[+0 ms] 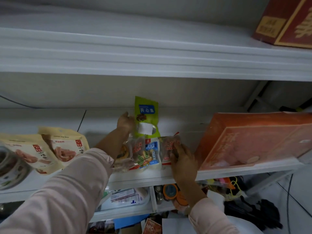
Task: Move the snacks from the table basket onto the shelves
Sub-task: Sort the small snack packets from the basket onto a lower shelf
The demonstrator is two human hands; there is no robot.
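White middle shelf (152,176) in the head view carries the snacks: a green upright pouch (146,118) at the back, the left hand (125,123) touching its left edge with fingers loosely curled, not clamped, and just in front a row of small clear-and-red snack packets (143,153). Right hand (183,160) presses the rightmost red packet (169,146), fingers closed over its front. Two beige sliced-snack bags (50,149) lie to the left, an orange flat box (253,141) to the right, and a red carton (287,22) on the shelf above.
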